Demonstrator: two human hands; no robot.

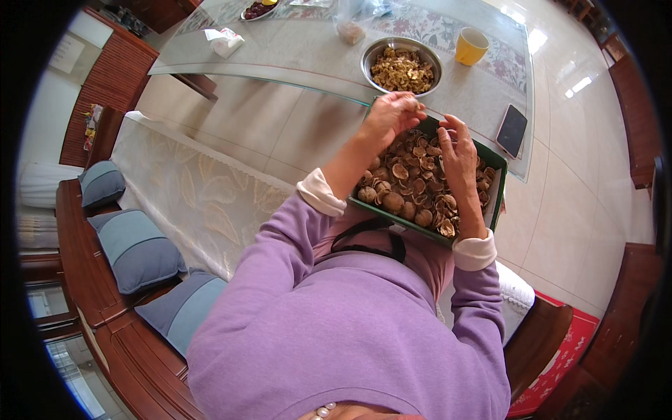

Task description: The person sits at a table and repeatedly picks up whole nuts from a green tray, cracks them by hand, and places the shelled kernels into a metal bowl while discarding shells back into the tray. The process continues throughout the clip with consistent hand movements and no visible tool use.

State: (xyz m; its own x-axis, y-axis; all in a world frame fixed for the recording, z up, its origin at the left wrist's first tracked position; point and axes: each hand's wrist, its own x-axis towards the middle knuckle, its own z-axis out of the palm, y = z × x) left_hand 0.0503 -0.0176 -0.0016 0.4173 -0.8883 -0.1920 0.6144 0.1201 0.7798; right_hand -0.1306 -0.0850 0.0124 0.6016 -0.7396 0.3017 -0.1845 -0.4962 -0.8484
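My left hand (395, 116) is over the far left edge of a green box (496, 157), close to the near rim of a steel bowl (367, 73). Its fingertips are pinched on a small pale piece, probably walnut, mostly hidden by the fingers. Above the right half of the box is my right hand (460, 149), thumb and fingers apart, with nothing visible between them. Broken walnut shells (415, 170) fill much of the box, and several whole walnuts (392, 202) lie along its near left side. The bowl holds a heap of walnut kernels (401, 73).
On the glass-topped table (294, 50) are a yellow cup (471, 46), a smartphone (511, 131) near the right edge, a tissue pack (224, 42), a plastic bag (353, 23) and a plate of dark fruit (257, 9). Blue cushions (137, 249) line the wooden sofa (84, 252) at left.
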